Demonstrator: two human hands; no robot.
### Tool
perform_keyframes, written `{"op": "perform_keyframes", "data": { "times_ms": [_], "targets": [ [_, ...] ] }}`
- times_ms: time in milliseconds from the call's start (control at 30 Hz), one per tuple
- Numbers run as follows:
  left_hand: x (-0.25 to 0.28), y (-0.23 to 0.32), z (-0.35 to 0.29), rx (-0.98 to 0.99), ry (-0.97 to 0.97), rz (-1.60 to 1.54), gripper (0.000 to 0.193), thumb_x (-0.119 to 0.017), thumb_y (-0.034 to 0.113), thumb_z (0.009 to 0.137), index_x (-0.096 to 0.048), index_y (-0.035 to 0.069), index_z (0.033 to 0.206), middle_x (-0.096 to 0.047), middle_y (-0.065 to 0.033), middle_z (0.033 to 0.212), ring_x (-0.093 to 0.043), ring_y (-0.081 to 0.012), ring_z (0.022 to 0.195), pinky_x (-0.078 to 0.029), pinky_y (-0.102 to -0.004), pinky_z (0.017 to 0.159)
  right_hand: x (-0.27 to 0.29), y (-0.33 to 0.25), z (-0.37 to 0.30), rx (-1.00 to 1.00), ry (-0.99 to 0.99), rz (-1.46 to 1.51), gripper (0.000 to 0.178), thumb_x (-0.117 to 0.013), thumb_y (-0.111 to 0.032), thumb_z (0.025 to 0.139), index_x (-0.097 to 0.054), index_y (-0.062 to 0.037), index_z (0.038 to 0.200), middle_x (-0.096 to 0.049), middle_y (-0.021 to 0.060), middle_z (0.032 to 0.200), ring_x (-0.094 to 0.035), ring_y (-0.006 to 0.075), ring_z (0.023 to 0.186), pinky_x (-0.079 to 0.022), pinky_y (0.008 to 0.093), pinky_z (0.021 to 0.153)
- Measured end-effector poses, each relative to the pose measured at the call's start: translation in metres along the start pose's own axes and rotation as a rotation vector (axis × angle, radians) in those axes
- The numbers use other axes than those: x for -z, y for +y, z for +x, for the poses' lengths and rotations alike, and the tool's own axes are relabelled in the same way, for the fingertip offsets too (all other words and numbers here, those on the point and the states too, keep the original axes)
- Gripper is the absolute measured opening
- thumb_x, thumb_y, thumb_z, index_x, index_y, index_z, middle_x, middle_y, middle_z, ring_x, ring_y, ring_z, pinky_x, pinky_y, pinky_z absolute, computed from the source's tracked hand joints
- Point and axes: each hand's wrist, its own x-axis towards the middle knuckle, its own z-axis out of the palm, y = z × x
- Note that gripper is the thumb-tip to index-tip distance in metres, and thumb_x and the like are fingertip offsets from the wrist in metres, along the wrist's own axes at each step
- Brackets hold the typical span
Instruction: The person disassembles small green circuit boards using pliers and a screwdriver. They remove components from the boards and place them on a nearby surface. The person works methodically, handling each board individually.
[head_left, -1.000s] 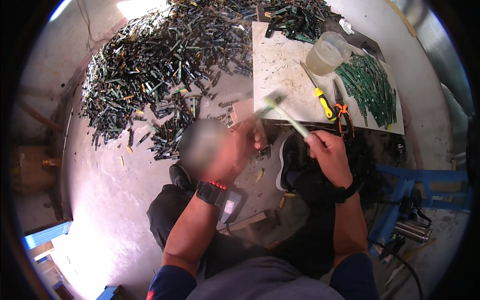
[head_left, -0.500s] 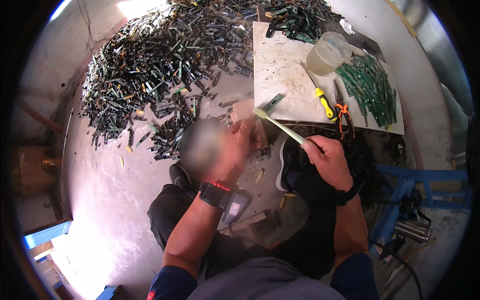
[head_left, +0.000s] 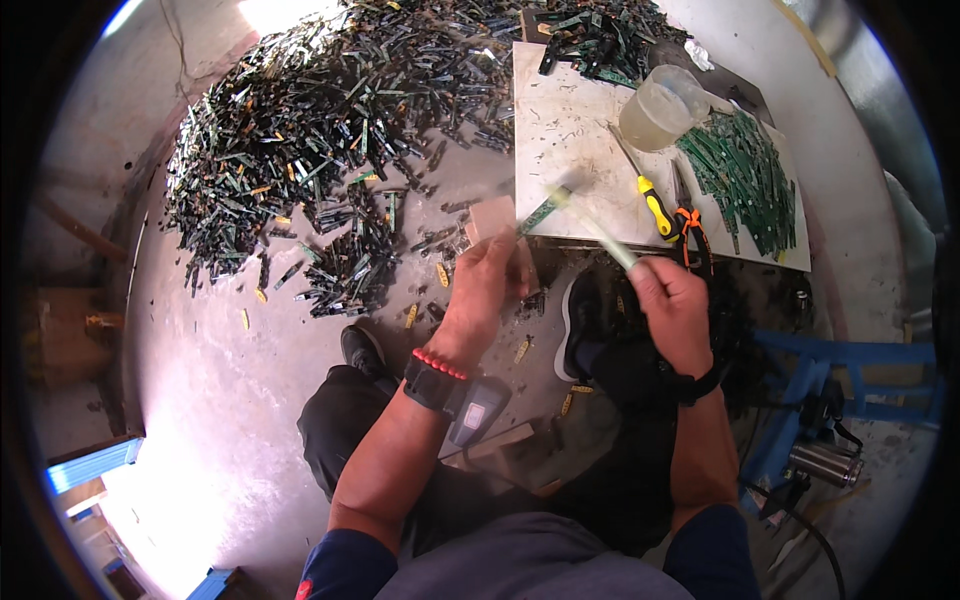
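Observation:
My right hand (head_left: 678,308) is closed around the pale green handle of a toothbrush (head_left: 608,238). Motion smears the brush head, which is over the upper part of a narrow green circuit board strip (head_left: 538,214). The lower end of that strip is at the fingertips of my left hand (head_left: 484,280), which pinches it. The strip slants across the left edge of a white board (head_left: 565,130). A tan block (head_left: 492,216) shows just beyond my left hand, partly hidden by it.
A large heap of dark strips (head_left: 300,140) covers the floor at far left. On the board are a clear plastic jug (head_left: 650,118) of cloudy liquid, a yellow-black screwdriver (head_left: 654,208), orange-handled pliers (head_left: 690,235) and piled green strips (head_left: 745,180). Blue metal frame (head_left: 850,350) at right.
The toothbrush head has moved away from me and to the right, from the strip's lower end toward its upper end. My right hand has shifted slightly right; my left still pinches the strip.

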Motion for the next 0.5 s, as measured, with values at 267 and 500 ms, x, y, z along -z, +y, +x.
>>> {"op": "perform_keyframes", "data": {
  "times_ms": [267,500],
  "targets": [
    [-0.002,0.003,-0.003,0.049,0.025,-0.098,0.033,-0.048,0.031,0.096,-0.051,0.005,0.076,-0.053,-0.0058,0.064,-0.049,-0.016,0.058,-0.039,-0.0276,0.056,-0.006,0.005,0.005,0.022,0.228,0.037,0.019,-0.057,-0.018,0.094,-0.057,0.0009,0.098,-0.053,0.0059,0.068,-0.047,0.0142,0.06,-0.041,0.0297,0.056],
    [0.002,0.004,-0.006,0.109,-0.151,-0.132,0.028,-0.049,0.03,0.097,-0.047,0.007,0.081,-0.047,-0.0045,0.065,-0.045,-0.0176,0.057,-0.042,-0.0323,0.062,-0.037,-0.025,0.013,0.095,0.167,0.006,0.015,-0.067,-0.009,0.082,-0.061,-0.0019,0.093,-0.057,0.0112,0.063,-0.054,0.0199,0.051,-0.044,0.0286,0.051]
  ]
}}
